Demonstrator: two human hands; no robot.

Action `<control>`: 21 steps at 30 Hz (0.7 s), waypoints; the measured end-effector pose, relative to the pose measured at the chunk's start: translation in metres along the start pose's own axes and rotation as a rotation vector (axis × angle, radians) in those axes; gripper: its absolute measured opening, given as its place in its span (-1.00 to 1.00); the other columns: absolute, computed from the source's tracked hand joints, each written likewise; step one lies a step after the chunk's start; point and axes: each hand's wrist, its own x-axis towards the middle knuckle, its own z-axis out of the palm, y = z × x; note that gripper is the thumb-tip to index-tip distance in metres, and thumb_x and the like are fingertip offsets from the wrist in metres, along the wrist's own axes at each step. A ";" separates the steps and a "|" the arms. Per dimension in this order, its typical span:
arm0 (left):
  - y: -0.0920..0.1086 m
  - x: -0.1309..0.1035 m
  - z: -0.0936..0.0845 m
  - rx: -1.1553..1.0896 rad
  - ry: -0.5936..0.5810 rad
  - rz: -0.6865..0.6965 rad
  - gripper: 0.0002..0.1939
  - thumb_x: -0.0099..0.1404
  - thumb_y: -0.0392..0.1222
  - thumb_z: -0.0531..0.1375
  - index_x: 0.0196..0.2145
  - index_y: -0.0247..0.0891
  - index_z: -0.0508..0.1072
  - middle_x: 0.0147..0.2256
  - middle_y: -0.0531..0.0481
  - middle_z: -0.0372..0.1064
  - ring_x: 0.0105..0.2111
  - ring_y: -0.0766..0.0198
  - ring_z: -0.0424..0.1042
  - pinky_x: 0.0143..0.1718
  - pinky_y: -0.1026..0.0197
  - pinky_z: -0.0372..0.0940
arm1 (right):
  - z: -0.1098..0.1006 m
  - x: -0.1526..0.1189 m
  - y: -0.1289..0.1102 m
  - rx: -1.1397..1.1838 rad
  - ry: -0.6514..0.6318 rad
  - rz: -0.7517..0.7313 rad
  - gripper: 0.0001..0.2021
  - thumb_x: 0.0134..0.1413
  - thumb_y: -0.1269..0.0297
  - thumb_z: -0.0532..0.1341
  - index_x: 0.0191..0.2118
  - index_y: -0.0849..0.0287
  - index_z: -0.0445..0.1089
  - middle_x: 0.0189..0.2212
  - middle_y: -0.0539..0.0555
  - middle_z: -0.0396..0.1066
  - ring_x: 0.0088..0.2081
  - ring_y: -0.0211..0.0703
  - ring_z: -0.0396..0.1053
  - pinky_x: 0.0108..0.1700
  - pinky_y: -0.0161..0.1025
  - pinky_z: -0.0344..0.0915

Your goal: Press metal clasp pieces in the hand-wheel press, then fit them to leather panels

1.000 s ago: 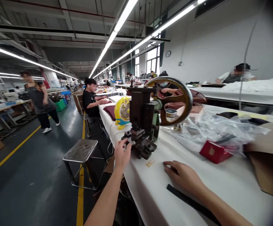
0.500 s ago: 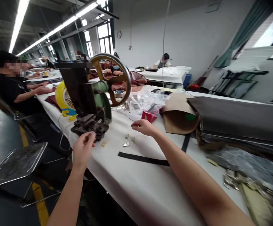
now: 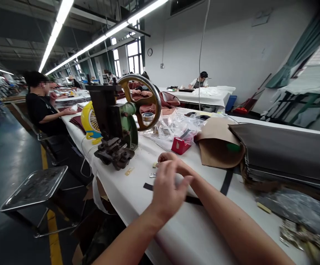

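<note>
My left hand [image 3: 168,189] is over the white table [image 3: 137,195], above a black strip [image 3: 148,187]; its fingers and thumb are apart, with nothing visible between them. Just beyond it, partly covered by it, is my right hand [image 3: 169,159], its fingers curled; whatever they hold, if anything, is hidden. A small pale piece [image 3: 154,165] lies by the right fingertips, and a silvery piece [image 3: 153,175] lies nearer to me. To the left stands a green and black hand press [image 3: 115,125] with a large wheel.
A red holder [image 3: 180,146] and clear plastic bags [image 3: 173,123] are beyond my hands. Stacked dark sheets [image 3: 287,147] and metal pieces [image 3: 291,234] lie on the right. A yellow fan [image 3: 90,120] is behind the press. A person [image 3: 42,106] sits at the left, near a stool [image 3: 35,187].
My left hand has left the press and moved right, its fingers opening. The right hand is lower, close to the small pieces. The view has shifted, so the scene sits further right.
</note>
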 end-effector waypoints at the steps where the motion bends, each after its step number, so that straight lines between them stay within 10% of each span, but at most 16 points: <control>1: -0.022 -0.002 -0.014 0.041 0.100 -0.103 -0.38 0.37 0.08 0.21 0.29 -0.17 0.25 0.12 -0.24 0.33 0.04 0.02 0.40 0.10 -0.04 0.37 | 0.004 0.002 -0.005 0.081 0.012 -0.032 -0.62 0.05 -0.02 0.31 -0.25 0.25 0.42 -0.36 0.08 0.51 -0.35 -0.16 0.43 -0.32 -0.27 0.33; 8: -0.099 -0.006 -0.077 -0.260 0.155 -0.449 -0.53 0.33 0.19 0.21 -0.10 -0.29 0.55 -0.36 -0.06 0.48 -0.43 0.29 0.41 -0.46 0.29 0.33 | 0.059 0.004 -0.040 0.615 0.000 -0.100 -0.55 0.03 -0.12 0.35 -0.26 0.24 0.50 -0.40 0.08 0.50 -0.34 -0.17 0.42 -0.23 -0.22 0.37; 15: -0.149 0.006 -0.145 0.362 0.492 -0.081 -0.61 0.45 0.06 0.08 -0.04 -0.22 0.57 -0.12 -0.15 0.53 -0.12 0.11 0.49 0.00 0.05 0.38 | 0.078 0.001 -0.023 0.207 -0.001 -0.063 -0.68 0.19 0.06 0.22 -0.13 0.17 0.56 -0.35 0.08 0.55 -0.32 -0.09 0.47 -0.22 -0.19 0.38; 21: -0.191 0.045 -0.183 0.639 0.471 0.081 -0.68 0.44 0.03 0.11 -0.17 -0.17 0.60 -0.14 -0.13 0.55 -0.10 0.06 0.45 0.07 -0.03 0.29 | 0.076 0.006 -0.015 0.022 -0.077 -0.104 -0.74 0.20 0.18 0.19 -0.14 0.12 0.59 -0.26 0.05 0.58 -0.23 -0.04 0.49 -0.14 -0.18 0.35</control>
